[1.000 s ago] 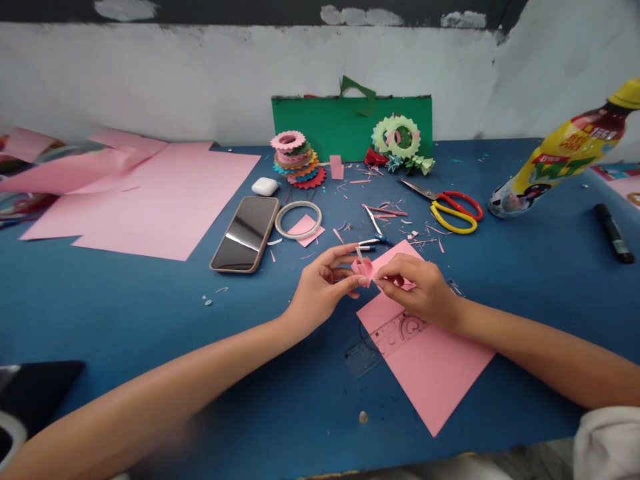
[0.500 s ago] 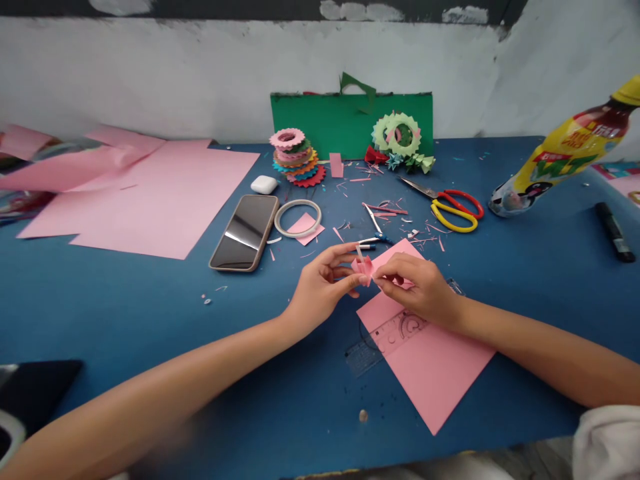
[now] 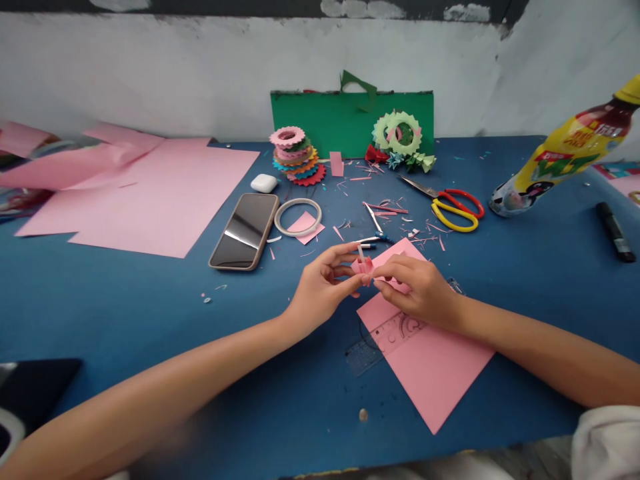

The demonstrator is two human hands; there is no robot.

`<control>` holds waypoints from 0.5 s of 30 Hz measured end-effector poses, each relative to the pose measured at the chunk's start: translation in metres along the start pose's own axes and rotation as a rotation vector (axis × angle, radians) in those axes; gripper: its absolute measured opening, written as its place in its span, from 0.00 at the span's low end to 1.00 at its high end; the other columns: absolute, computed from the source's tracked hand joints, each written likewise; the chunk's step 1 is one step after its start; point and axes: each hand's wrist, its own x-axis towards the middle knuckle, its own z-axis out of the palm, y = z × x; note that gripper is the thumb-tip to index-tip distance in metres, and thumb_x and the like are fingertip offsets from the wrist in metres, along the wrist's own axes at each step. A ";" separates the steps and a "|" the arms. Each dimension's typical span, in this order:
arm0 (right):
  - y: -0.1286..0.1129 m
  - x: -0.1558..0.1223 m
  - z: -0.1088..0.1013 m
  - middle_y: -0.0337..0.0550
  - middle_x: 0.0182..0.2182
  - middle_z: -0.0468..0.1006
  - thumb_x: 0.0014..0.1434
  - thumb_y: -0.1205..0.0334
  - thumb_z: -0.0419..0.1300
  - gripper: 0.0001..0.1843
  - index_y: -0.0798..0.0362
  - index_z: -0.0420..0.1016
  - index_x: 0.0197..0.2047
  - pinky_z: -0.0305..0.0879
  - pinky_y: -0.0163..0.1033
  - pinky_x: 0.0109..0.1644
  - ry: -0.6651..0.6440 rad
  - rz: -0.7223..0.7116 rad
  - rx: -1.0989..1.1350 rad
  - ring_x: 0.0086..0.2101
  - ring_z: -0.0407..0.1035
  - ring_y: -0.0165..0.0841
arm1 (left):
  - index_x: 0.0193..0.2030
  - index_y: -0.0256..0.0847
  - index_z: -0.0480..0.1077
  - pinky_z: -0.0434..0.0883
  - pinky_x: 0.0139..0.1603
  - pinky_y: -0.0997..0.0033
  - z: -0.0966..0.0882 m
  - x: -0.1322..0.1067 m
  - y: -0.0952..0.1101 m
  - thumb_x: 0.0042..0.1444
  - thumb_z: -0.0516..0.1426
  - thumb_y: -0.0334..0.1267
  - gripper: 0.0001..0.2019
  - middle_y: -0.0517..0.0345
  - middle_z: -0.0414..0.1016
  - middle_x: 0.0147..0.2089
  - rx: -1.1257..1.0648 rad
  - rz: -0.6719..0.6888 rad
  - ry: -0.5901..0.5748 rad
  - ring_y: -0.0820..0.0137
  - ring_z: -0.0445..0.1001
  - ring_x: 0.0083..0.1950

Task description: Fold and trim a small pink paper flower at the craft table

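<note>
My left hand (image 3: 327, 280) pinches a small folded piece of pink paper (image 3: 366, 265) between its thumb and fingers. A narrow whitish strip (image 3: 361, 252) stands up from that piece. At the piece's right edge are the curled thumb and index finger of my right hand (image 3: 420, 287); whatever lies between them is too small to make out. Beneath my right hand a larger pink paper sheet (image 3: 440, 373) lies on the blue table, partly covered by the hand. A clear plastic ruler (image 3: 367, 357) runs under this sheet and shows through it.
Beyond my hands lie paper scraps, a small blue-handled cutter or scissors (image 3: 383, 237), and red-yellow scissors (image 3: 459, 210). A phone (image 3: 245, 232), tape roll (image 3: 278, 227) and earbud case (image 3: 263, 183) sit left. A stack of paper rings (image 3: 290, 160), bottle (image 3: 565, 157) and marker (image 3: 615, 232) stand around.
The thumb and index fingertips of my right hand have parted slightly at the edge of the folded pink paper. My left hand keeps its hold in nearly the same place.
</note>
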 end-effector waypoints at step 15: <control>0.005 0.003 -0.004 0.42 0.33 0.76 0.60 0.65 0.52 0.13 0.52 0.71 0.48 0.64 0.36 0.35 -0.061 -0.226 -0.417 0.32 0.69 0.31 | 0.53 0.39 0.65 0.75 0.27 0.76 0.001 0.000 -0.001 0.48 0.64 0.37 0.25 0.51 0.73 0.44 0.043 -0.019 -0.002 0.69 0.75 0.37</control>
